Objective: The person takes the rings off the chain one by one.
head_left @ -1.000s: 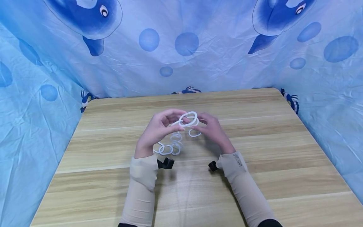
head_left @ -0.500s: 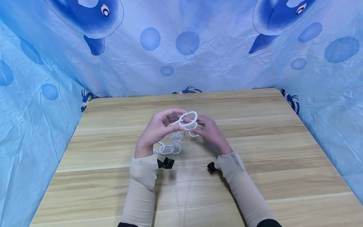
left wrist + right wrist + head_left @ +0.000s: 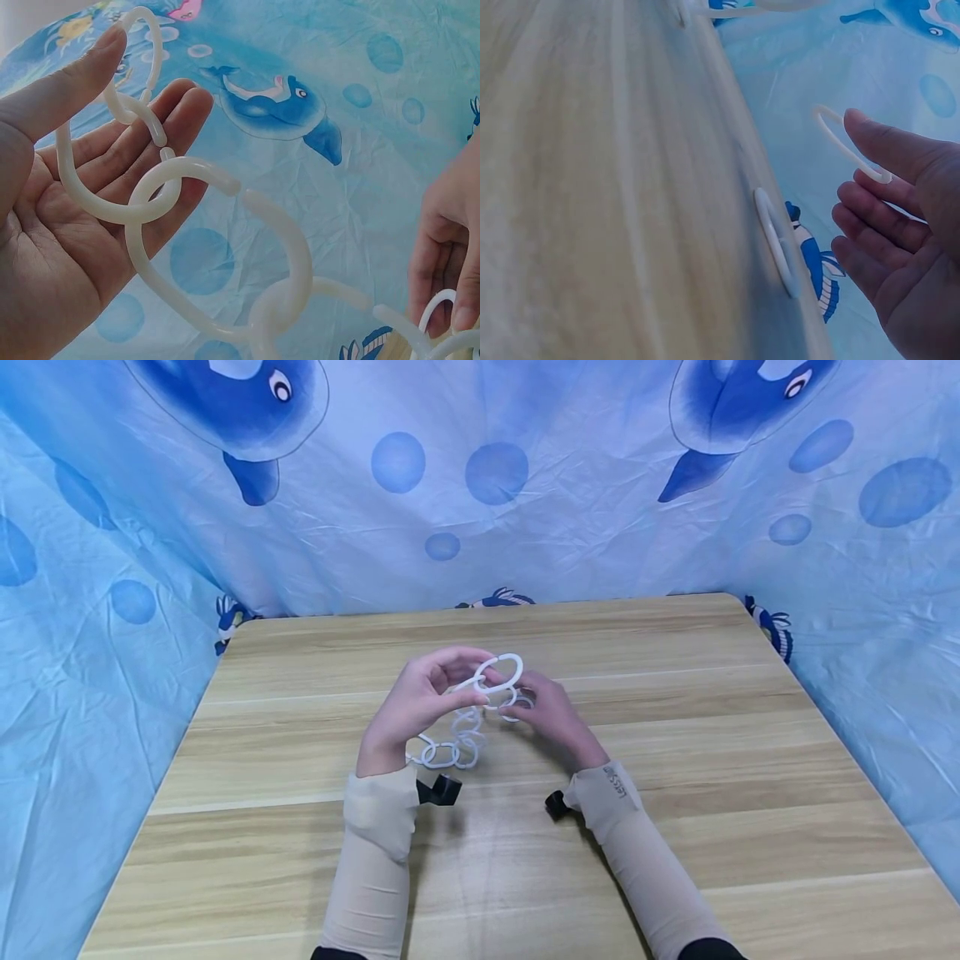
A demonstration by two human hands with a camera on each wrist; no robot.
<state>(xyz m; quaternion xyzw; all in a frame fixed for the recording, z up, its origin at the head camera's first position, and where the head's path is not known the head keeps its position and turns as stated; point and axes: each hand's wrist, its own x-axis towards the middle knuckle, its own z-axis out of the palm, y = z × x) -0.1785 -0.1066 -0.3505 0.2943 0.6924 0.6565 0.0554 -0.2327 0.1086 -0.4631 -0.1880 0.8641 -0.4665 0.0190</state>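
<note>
White plastic chain links hang joined between the hands. The left hand (image 3: 416, 706) pinches one of them with thumb and forefinger; in the left wrist view this link (image 3: 158, 52) runs up past the thumb tip, while the other fingers lie loosely bent. From there linked rings (image 3: 298, 247) slope down across that view. The right hand (image 3: 551, 712) holds a white link (image 3: 843, 148) between thumb and forefinger, close to the left hand's links. A separate-looking white link (image 3: 774, 240) lies on the table below the right hand. More of the chain (image 3: 440, 766) rests on the table beside the left wrist.
A wood-grain table (image 3: 750, 760) spans the work area. Behind and at both sides hangs a blue curtain (image 3: 570, 543) with dolphins and bubbles. Small black wrist cameras (image 3: 446, 790) sit on both cuffs.
The right hand has shifted slightly down and to the left, and the link near its fingers has dropped below the upper one. The left hand has stayed put.
</note>
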